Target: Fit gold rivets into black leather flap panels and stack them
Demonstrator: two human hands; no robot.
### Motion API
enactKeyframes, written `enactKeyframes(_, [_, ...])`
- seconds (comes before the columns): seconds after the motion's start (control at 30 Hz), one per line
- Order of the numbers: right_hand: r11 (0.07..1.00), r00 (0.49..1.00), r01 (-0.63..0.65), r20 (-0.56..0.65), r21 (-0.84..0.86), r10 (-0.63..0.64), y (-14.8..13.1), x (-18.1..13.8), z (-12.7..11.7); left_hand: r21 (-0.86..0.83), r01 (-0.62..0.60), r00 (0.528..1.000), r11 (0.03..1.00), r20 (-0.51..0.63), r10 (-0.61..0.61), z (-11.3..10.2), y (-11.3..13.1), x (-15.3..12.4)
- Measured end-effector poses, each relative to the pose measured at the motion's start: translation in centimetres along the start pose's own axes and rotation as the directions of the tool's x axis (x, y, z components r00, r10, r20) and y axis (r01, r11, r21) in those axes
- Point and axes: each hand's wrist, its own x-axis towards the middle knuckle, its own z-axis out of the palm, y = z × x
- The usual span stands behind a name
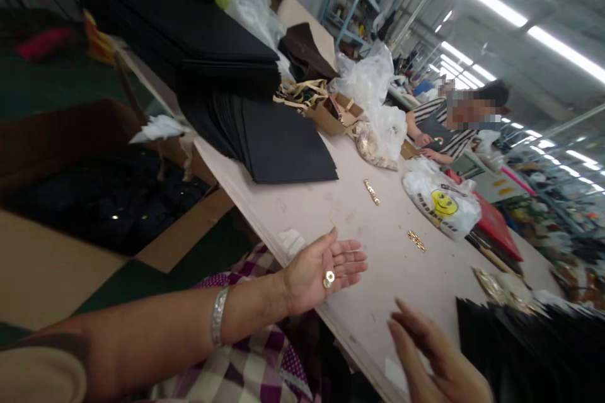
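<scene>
My left hand point(324, 271) lies palm up at the near edge of the pale table point(378, 245), fingers stretched out. A small gold ring-shaped fitting point(329, 278) rests on its palm. My right hand point(435, 356) hovers low at the front, fingers extended and slightly blurred, holding nothing that I can see. It is next to a stack of black sheets point(529, 352) at the lower right. Two small gold metal pieces point(371, 191) point(416, 240) lie on the table beyond my hands.
A fanned pile of black sheets point(269, 132) covers the far left of the table. A white bag with a yellow smiley point(444, 203), clear plastic bags point(368, 85) and a brown paper bag point(333, 114) lie further on. Another person in a striped top point(439, 129) sits at the far end. An open carton point(94, 189) stands at left.
</scene>
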Motion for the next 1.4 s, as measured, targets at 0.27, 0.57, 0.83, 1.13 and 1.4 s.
enactKeyframes(0.27, [0.981, 0.981, 0.113, 0.136, 0.157, -0.135, -6.2, 2.4, 11.7, -0.011, -0.200, 0.980, 0.980, 0.002, 0.200, -1.2, 1.1, -0.4])
enactKeyframes(0.57, [0.973, 0.971, 0.226, 0.076, 0.036, -0.228, -6.5, 4.6, 13.0, 0.490, -0.318, 0.938, 0.812, 0.040, 0.344, -3.5, 2.4, -1.6])
enactKeyframes(0.83, [0.921, 0.914, 0.370, 0.133, 0.122, -0.384, -6.7, 6.7, 12.7, 0.586, -0.266, 0.925, 0.765, -0.068, 0.374, -4.8, 4.9, -2.5])
enactKeyframes(1.13, [0.889, 0.897, -0.066, 0.417, 0.452, -0.146, -4.3, 8.6, 14.4, 0.238, -0.273, 0.947, 0.932, -0.102, 0.303, -5.5, 8.3, -2.9])
enactKeyframes(1.4, [0.893, 0.879, -0.211, 0.476, 0.397, -0.004, -5.2, 14.0, 18.8, 0.102, -0.405, 0.887, 0.908, -0.198, 0.418, -6.0, 13.1, -4.6])
